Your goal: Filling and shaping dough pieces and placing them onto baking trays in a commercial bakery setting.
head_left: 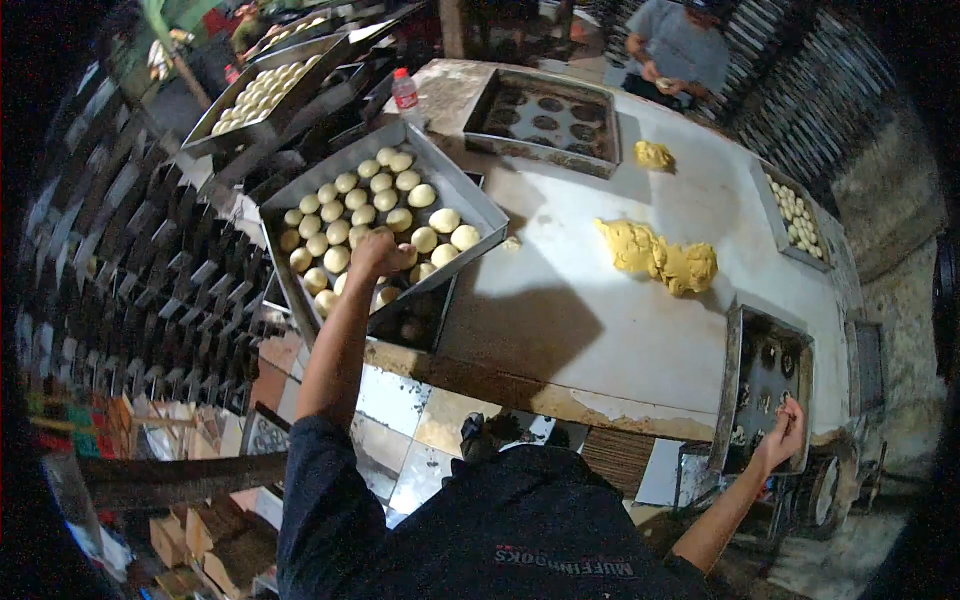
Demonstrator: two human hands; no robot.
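A deep metal tray (452, 177) at the left holds rows of round, pale dough balls (385, 201). My left hand (376, 254) reaches down among those balls near the tray's front side. Its fingers are curled, and what they hold, if anything, is hidden under the hand. Far off to the right, my right hand (786, 432) is over a dark metal tray (737, 345) at the table's edge. The fingertips there are pinched together on something too small to make out. Small whitish bits (740, 435) lie scattered on that tray's bottom.
Yellow dough (660, 258) lies mid-table, with a smaller lump (654, 154) behind it. An empty-looking dark tray (543, 150) stands at the back beside a red-capped bottle (405, 92). Another ball-filled tray (795, 214) is far right. A person (683, 50) stands beyond the table.
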